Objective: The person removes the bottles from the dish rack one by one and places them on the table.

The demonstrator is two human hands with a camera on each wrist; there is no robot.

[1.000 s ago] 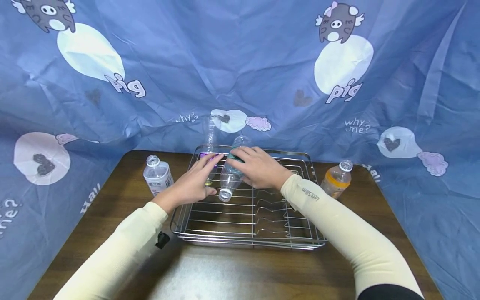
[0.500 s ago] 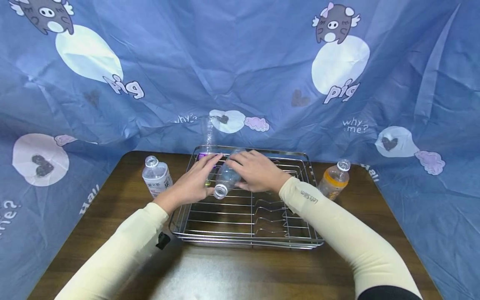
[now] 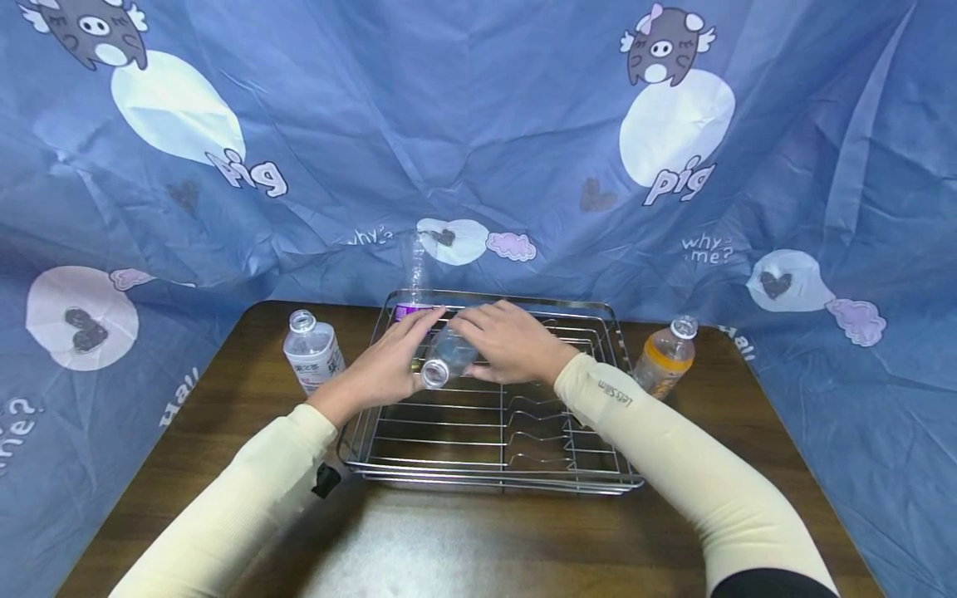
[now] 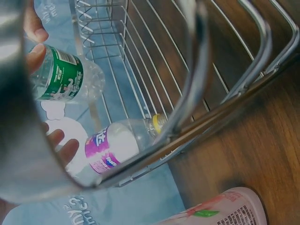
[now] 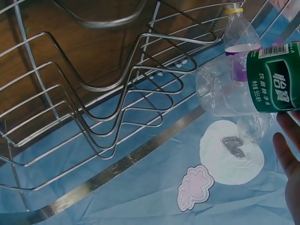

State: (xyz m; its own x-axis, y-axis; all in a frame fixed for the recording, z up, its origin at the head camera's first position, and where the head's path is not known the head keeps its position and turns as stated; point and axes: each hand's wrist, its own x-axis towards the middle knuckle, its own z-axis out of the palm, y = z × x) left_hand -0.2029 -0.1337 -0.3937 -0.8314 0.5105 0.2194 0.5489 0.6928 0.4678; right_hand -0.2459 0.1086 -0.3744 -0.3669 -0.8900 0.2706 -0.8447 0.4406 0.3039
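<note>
A clear plastic bottle with a green label (image 5: 274, 79) is held in my right hand (image 3: 516, 340) above the wire dish rack (image 3: 441, 463). Its open mouth tilts toward me in the head view. My left hand (image 3: 385, 361) has its fingers extended beside this bottle, thumb right at the mouth. Behind the left hand, a clear bottle with a purple label (image 3: 413, 311) stands neck down among the rack wires, base up. In the left wrist view its yellow neck ring (image 4: 158, 123) shows between the wires.
An open bottle with a white printed label (image 3: 312, 353) stands left of the rack. To the right is an open bottle with an orange band (image 3: 665, 357), partly behind the right sleeve. Wavy wire dividers (image 5: 108, 112) rise from the rack's right half. A blue curtain (image 3: 478, 166) hangs behind the table.
The green-label bottle has moved left, and its mouth has swung up toward me, close to the left thumb. My right hand shifted slightly left with it. My left hand stayed nearly still.
</note>
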